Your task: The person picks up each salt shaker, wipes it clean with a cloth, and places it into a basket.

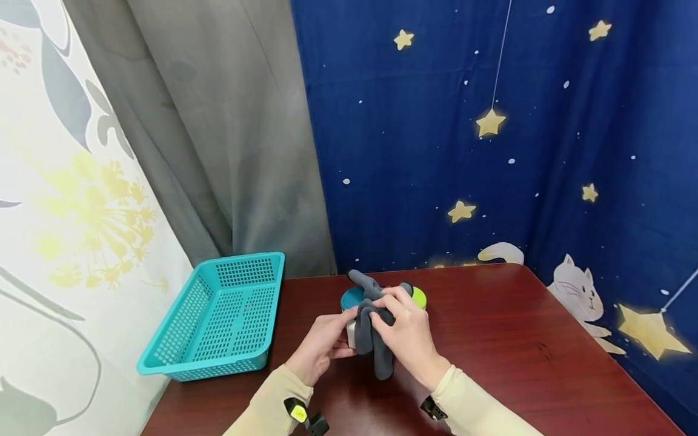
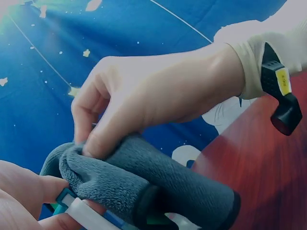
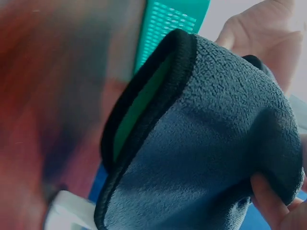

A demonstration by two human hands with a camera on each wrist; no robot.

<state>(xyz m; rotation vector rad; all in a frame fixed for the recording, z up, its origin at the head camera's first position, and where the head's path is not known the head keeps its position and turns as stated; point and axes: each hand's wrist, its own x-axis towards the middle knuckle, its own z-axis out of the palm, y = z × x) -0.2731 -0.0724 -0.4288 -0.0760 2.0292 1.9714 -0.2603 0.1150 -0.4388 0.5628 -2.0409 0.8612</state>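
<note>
A dark grey plush cloth (image 1: 364,330) with black edging hangs in folds between the two hands. My right hand (image 1: 406,333) pinches the cloth from above between thumb and fingers, as the left wrist view also shows. Below and to its left, my left hand (image 1: 322,346) grips a pale, silvery object (image 1: 351,334) that the cloth partly covers. In the left wrist view, a teal clip-like part (image 2: 62,196) and a white band (image 2: 88,213) show at the left fingers. Most of this object is hidden. The right wrist view shows the cloth's green inner side (image 3: 139,108).
A turquoise perforated basket (image 1: 267,339) stands on the left of the dark red table (image 1: 491,345). Just behind the hands are a round blue object (image 1: 351,298) and a lime green one (image 1: 419,297), both partly covered. Curtains (image 1: 436,133) hang beyond the table's back edge.
</note>
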